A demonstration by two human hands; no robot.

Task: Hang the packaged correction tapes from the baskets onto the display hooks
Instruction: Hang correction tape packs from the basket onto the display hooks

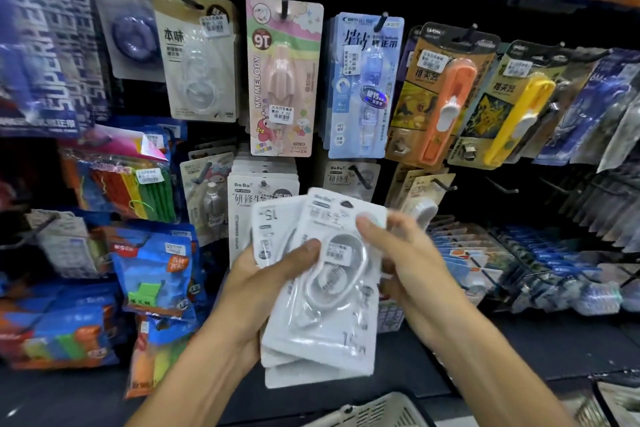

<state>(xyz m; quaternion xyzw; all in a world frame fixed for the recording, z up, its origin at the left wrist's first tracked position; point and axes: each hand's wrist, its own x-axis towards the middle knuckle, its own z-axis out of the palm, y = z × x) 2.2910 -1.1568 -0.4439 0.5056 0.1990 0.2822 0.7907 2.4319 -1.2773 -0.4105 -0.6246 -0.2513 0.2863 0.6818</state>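
A stack of white packaged correction tapes [322,291] is held in front of the display wall. My left hand [270,274] grips the stack from the left, thumb across the top package. My right hand [405,253] pinches the upper right edge of the top package. Behind the stack, matching white BoBo packages [259,191] hang on a hook. A bare black hook [360,175] sticks out over another such card just to the right. The rim of a pale basket [377,409] shows at the bottom edge.
Other carded goods hang above: a pink My Melody tape [282,80], a blue tape [363,87], orange [443,97] and yellow [516,104] clip dispensers. Blue bagged items [156,267] crowd the left. Several bare hooks [502,185] jut out at the right above rows of small packs.
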